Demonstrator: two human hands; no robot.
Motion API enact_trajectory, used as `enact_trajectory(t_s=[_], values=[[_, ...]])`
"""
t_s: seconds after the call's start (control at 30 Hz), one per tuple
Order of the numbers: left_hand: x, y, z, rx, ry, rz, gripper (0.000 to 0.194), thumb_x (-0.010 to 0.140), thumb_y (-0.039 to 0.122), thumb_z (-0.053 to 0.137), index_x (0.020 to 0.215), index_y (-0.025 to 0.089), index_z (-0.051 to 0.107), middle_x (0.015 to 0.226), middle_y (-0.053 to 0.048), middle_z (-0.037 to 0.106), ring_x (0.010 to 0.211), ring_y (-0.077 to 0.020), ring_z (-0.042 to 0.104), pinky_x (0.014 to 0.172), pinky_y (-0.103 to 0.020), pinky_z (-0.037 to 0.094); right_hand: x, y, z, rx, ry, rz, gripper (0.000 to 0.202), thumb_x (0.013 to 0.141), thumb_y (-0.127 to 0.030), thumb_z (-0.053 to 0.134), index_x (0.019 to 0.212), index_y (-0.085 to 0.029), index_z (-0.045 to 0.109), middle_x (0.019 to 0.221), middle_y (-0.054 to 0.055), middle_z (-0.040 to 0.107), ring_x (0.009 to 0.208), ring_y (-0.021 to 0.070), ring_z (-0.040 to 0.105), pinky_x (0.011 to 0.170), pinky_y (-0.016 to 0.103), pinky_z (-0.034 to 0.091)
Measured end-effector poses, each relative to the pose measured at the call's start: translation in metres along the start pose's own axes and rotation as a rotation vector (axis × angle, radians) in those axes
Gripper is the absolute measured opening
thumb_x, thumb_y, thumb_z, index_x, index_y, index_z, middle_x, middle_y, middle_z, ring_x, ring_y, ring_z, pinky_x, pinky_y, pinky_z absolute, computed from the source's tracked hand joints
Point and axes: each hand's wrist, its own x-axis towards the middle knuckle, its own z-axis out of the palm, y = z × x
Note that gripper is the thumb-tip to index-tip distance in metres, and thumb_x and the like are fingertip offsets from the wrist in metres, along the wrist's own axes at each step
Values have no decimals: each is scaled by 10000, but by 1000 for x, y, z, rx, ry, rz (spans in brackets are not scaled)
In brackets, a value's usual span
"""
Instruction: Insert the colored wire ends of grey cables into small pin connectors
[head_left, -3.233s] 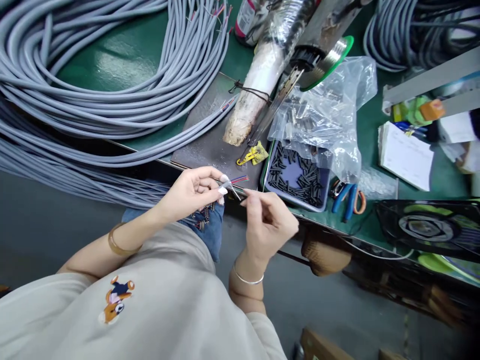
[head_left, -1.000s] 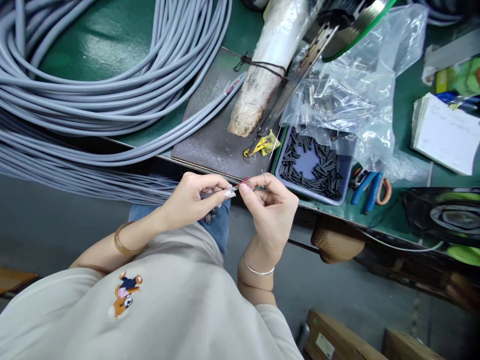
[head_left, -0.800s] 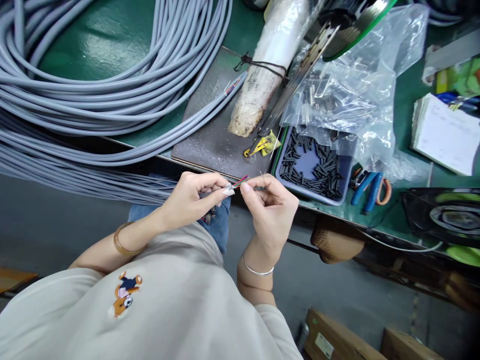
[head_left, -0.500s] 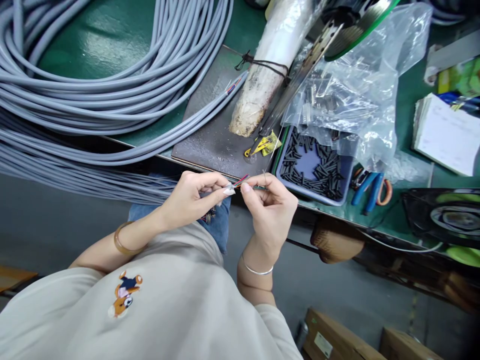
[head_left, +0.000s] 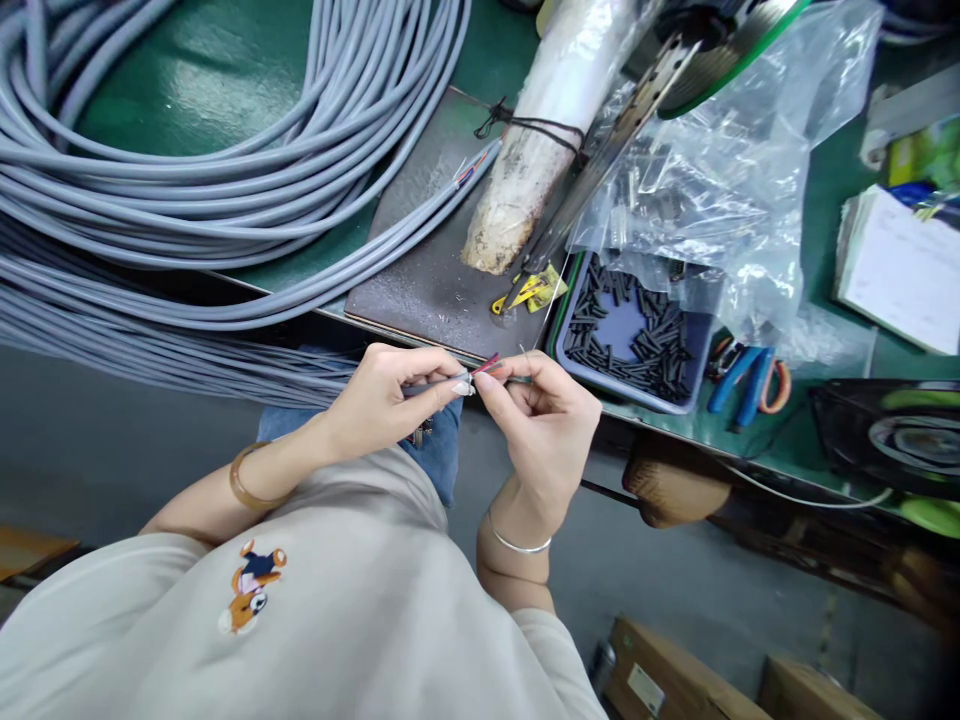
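My left hand (head_left: 401, 392) pinches a grey cable (head_left: 424, 386) close to its stripped end, thumb on top. Thin coloured wires (head_left: 489, 364), red and orange among them, fan out of that end toward the right. The thumb and forefinger of my right hand (head_left: 541, 405) are closed on these wires, just beside my left fingertips. Which single wire is pinched I cannot make out. Both hands are over my lap at the bench's front edge.
Coiled grey cables (head_left: 225, 190) cover the bench's left. A wrapped post (head_left: 525, 170), a yellow cutter (head_left: 517, 296), a blue bin (head_left: 694, 390) of small black tubes, blue-handled pliers (head_left: 739, 385), a clear plastic bag (head_left: 750, 220) and a notepad (head_left: 900, 270) lie behind and right.
My fingertips have drawn closer together, and the right hand's grip on the wires has shifted slightly. The cable end has turned a little. The whole view has moved slightly.
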Motion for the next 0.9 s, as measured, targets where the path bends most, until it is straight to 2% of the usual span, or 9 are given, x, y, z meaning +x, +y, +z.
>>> enact_trajectory(t_s=[0.3, 0.47, 0.73, 0.9], values=[[-2, 4, 3, -188, -30, -103, 251, 971, 337, 627, 853, 120, 669, 646, 20, 587, 539, -51, 488, 502, -148, 397, -1, 1, 6, 28, -2, -63, 114, 857, -238, 717, 767, -198, 661, 697, -59, 525, 487, 39, 278, 463, 259, 197], [-2, 3, 0, -313, -64, -171, 285, 958, 405, 655, 886, 130, 667, 643, 11, 616, 527, -60, 532, 488, -148, 418, -3, 4, 8, 144, 25, 14, 156, 886, -316, 712, 777, -212, 674, 671, -52, 506, 525, 62, 351, 468, 241, 244], [1, 1, -5, -284, -100, -171, 334, 944, 449, 664, 878, 123, 696, 643, -8, 616, 540, -80, 528, 516, -184, 459, 0, 2, 4, 107, -3, 59, 96, 859, -309, 738, 829, -218, 743, 765, -17, 597, 555, 66, 366, 472, 242, 250], [1, 2, -4, -244, -84, -174, 319, 931, 429, 676, 864, 118, 703, 615, 2, 597, 514, -74, 507, 498, -181, 426, -1, 1, 1, 4, 14, 17, 121, 870, -317, 730, 831, -204, 750, 756, -11, 603, 525, 59, 334, 463, 251, 217]])
